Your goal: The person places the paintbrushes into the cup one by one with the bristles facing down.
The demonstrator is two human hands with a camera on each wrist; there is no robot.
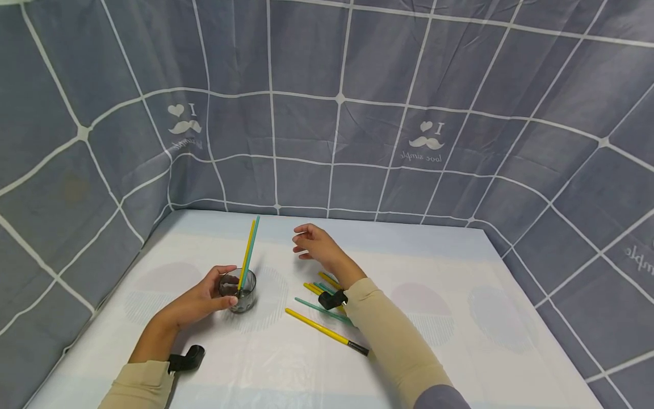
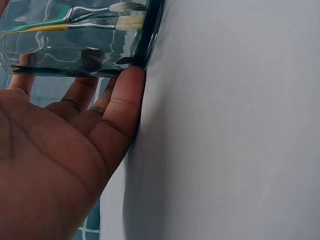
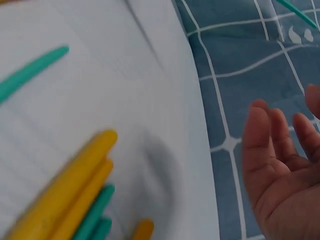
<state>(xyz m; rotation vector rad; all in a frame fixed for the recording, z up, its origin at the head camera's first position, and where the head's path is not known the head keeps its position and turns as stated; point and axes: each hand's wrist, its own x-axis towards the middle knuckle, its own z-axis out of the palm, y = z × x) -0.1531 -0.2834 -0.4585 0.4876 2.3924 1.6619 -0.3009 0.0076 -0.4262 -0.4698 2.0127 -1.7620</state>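
Observation:
A clear drinking glass (image 1: 247,300) stands on the table, held from its left side by my left hand (image 1: 203,296), thumb in front and fingers behind. Inside lean a yellow-handled paintbrush (image 1: 247,250) and a green-handled paintbrush (image 1: 254,238). The left wrist view shows their bristles (image 2: 129,23) down at the glass's base. My right hand (image 1: 321,247) is raised to the right of the glass, holding nothing, its fingers loosely bent. Below its forearm lie several yellow and green brushes, including a yellow paintbrush (image 1: 322,328) and a green one (image 1: 319,308), partly hidden by the sleeve.
A white table (image 1: 245,363) with faint circle prints carries everything. Grey cloth (image 1: 306,125) with white grid lines hangs behind it and along both sides. A small black device (image 1: 188,359) is worn on each wrist.

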